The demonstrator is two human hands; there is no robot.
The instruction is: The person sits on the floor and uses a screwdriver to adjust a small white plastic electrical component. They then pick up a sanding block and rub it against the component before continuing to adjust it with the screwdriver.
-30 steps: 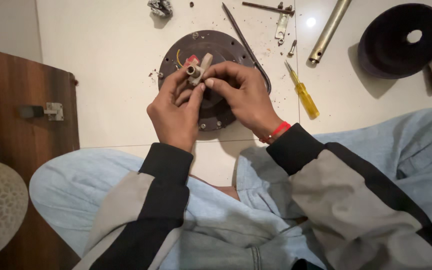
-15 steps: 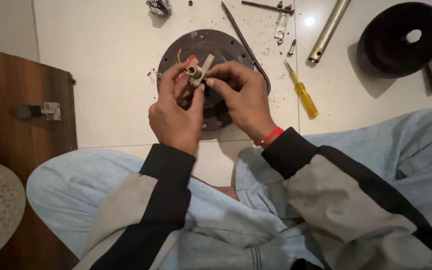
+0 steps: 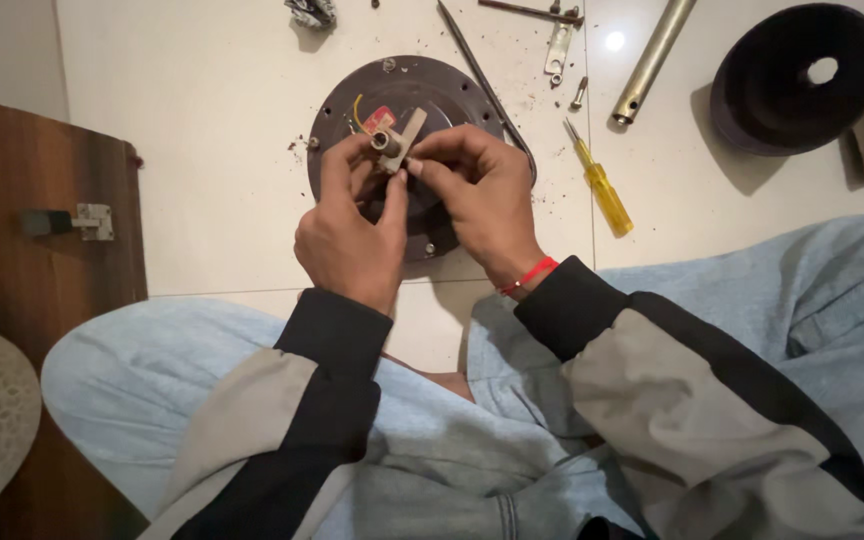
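— Why are both hands up close over the round brown motor plate (image 3: 422, 95) on the floor?
— The left hand (image 3: 347, 235) steadies the small metal shaft (image 3: 384, 142). The right hand (image 3: 482, 195) pinches the flat beige piece (image 3: 407, 135) shut between its fingers.

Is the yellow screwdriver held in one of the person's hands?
No, the yellow screwdriver lies on the floor, apart from the right hand, and both hands are on a small metal part.
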